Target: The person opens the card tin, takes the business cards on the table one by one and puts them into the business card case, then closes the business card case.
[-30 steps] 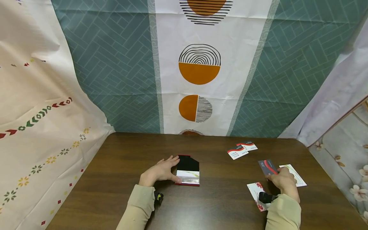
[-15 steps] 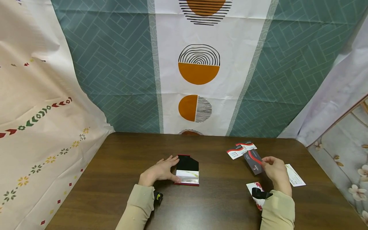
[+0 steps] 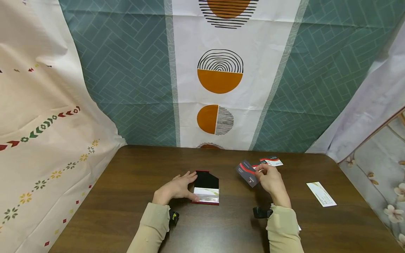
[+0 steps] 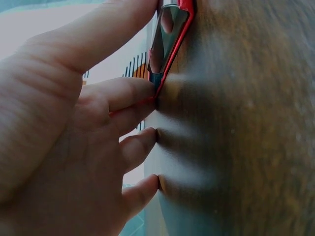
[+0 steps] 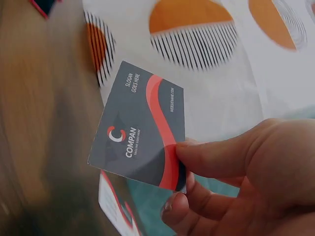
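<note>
An opened business card holder (image 3: 206, 188) with a black flap, red edges and a white card in its silver part lies on the table. My left hand (image 3: 175, 189) rests at its left side, fingers spread. The thumb (image 4: 98, 37) lies on the near part, while the index finger reaches the flap; other fingertips meet the wood. To the right, my right hand (image 3: 271, 181) pinches a dark grey business card (image 5: 138, 128) with a red stripe by one edge, thumb on top. That card hangs above the table, tilted, its printed face showing.
Behind the right hand lie white business cards with red and black bands (image 3: 274, 161), one partly covered. A white and green card (image 3: 321, 194) lies farther right. Another card's corner (image 3: 299, 228) peeks out beside the right sleeve. A patterned cloth (image 3: 148, 88) hangs behind the table's far edge.
My right hand has lifted the dark grey card from the right side and carried it leftward, past the white cards. My left hand and the card holder have stayed put.
</note>
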Demonstrator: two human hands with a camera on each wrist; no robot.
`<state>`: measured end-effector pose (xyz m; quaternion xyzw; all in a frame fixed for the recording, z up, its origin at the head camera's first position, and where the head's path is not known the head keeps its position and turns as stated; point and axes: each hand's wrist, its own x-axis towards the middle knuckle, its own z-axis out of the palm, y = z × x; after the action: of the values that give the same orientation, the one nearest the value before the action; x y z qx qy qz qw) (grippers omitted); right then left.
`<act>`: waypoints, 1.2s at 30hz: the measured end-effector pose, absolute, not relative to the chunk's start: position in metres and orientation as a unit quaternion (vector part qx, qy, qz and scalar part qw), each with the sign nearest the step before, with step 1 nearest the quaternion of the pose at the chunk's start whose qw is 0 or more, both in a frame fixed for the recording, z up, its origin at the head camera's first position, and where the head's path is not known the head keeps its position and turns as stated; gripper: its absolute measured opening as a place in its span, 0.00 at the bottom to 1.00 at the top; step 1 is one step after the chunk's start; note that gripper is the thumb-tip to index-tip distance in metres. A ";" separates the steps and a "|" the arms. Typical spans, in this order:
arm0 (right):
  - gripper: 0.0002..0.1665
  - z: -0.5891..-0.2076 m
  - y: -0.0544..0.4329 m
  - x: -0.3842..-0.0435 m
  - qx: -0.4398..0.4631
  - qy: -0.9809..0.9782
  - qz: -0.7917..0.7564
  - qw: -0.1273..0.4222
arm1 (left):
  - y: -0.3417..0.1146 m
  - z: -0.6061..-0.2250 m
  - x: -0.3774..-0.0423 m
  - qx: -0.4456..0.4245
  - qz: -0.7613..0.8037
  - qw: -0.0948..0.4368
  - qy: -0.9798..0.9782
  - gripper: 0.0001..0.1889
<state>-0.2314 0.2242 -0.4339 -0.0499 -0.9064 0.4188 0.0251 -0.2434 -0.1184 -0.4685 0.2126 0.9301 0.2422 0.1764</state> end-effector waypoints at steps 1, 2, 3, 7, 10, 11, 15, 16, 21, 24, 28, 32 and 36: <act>0.08 -0.434 0.219 -0.232 -0.043 -0.907 0.418 0.026 | -0.118 -0.469 -0.243 0.213 0.242 0.177 0.930 0.50; 0.08 -0.435 0.213 -0.233 -0.037 -0.907 0.418 0.029 | -0.118 -0.469 -0.244 0.214 0.243 0.178 0.929 0.50; 0.07 -0.436 0.207 -0.233 -0.031 -0.908 0.417 0.032 | -0.118 -0.469 -0.244 0.214 0.244 0.178 0.929 0.50; 0.05 -0.439 0.188 -0.236 -0.009 -0.906 0.421 0.038 | -0.118 -0.469 -0.244 0.212 0.243 0.174 0.930 0.50; 0.05 -0.441 0.176 -0.236 0.006 -0.906 0.422 0.040 | -0.118 -0.469 -0.244 0.212 0.242 0.171 0.931 0.50; 0.05 -0.441 0.172 -0.236 0.011 -0.906 0.421 0.039 | -0.118 -0.468 -0.244 0.212 0.242 0.171 0.931 0.50; 0.05 -0.444 0.161 -0.236 0.026 -0.909 0.414 0.041 | -0.118 -0.467 -0.244 0.211 0.242 0.174 0.931 0.50; 0.05 -0.444 0.158 -0.236 0.029 -0.910 0.412 0.042 | -0.118 -0.467 -0.244 0.211 0.243 0.175 0.931 0.50; 0.05 -0.445 0.147 -0.235 0.040 -0.913 0.404 0.046 | -0.118 -0.466 -0.244 0.212 0.240 0.176 0.931 0.49; 0.05 -0.447 0.140 -0.235 0.049 -0.912 0.405 0.045 | -0.118 -0.466 -0.245 0.212 0.238 0.176 0.931 0.49; 0.06 -0.449 0.129 -0.234 0.074 -0.908 0.409 0.050 | -0.118 -0.466 -0.245 0.209 0.238 0.178 0.932 0.49; 0.06 -0.453 0.117 -0.233 0.101 -0.907 0.405 0.062 | -0.117 -0.466 -0.246 0.205 0.235 0.178 0.933 0.49; 0.06 -0.458 0.109 -0.232 0.118 -0.910 0.393 0.069 | -0.116 -0.467 -0.246 0.199 0.233 0.180 0.935 0.50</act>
<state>-0.2322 0.1087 -0.4578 0.1176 -0.9095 0.3927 0.0688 -0.2463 -0.1165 -0.4670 0.1992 0.9348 0.2326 0.1797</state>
